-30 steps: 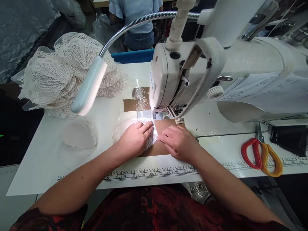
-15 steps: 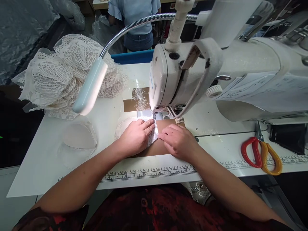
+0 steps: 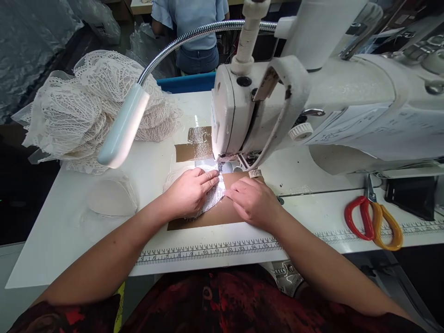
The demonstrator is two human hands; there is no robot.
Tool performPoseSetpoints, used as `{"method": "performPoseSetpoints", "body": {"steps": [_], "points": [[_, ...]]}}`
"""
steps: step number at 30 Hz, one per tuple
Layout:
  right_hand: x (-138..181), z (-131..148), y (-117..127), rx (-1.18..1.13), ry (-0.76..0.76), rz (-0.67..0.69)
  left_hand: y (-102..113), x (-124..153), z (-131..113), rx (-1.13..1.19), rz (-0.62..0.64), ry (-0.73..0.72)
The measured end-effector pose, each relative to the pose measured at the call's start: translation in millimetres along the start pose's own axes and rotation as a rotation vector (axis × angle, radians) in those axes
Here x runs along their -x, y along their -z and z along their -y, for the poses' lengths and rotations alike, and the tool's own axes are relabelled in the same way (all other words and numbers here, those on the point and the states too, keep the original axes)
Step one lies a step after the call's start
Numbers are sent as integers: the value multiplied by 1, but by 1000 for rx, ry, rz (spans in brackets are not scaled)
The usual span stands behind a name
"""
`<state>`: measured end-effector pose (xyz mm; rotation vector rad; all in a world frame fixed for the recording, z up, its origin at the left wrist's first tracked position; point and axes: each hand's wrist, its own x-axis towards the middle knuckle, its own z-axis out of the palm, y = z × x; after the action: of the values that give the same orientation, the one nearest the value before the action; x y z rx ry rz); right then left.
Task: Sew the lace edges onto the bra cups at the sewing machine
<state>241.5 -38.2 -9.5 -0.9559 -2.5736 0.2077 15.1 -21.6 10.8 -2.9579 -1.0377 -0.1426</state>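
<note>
The lace piece (image 3: 212, 198) lies on the bench (image 3: 62, 240), directly in front of the sewing machine (image 3: 312, 106). Its forward edge is at the presser foot (image 3: 219, 163). The left hand (image 3: 189, 192) rests flat on the lace piece with fingers extended towards the presser foot and grips nothing. The right hand (image 3: 255, 201) lies just beside it, fingers bent, with the fingertips on the right edge of the lace piece. Whether they pinch the fabric cannot be determined. A brown sheet (image 3: 208, 218) lies under the lace piece and both hands.

The lamp head (image 3: 123, 125) hangs on a flexible neck above the left part of the bench. A lace pile (image 3: 86, 106) occupies the far left corner. A moulded cup (image 3: 113, 198) lies near the left forearm. A small knurled roll (image 3: 255, 173) stands just beyond the right hand. The scissors (image 3: 374, 222), with red and orange handles, lie well apart on the right. A printed ruler (image 3: 208, 249) runs along the near edge. The machine head covers the needle area from above.
</note>
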Motion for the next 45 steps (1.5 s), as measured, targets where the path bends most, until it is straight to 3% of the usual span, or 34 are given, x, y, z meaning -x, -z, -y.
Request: {"method": "performPoseSetpoints", "body": {"steps": [8, 13, 24, 32, 39, 45], "points": [[-11, -1, -1, 119, -58, 26, 3, -11, 20, -60, 57, -13], [-18, 3, -2, 161, -172, 63, 1, -13, 33, -68, 18, -16], [-21, 4, -2, 138, -235, 24, -2, -8, 22, 32, -33, -86], [-22, 1, -4, 115, -246, 0, -10, -10, 34, 66, -106, -66], [-19, -1, -5, 62, -248, -19, -9, -12, 36, 93, -49, -6], [-18, -3, -7, 28, -253, -38, -10, -12, 35, 126, -85, -1]]}}
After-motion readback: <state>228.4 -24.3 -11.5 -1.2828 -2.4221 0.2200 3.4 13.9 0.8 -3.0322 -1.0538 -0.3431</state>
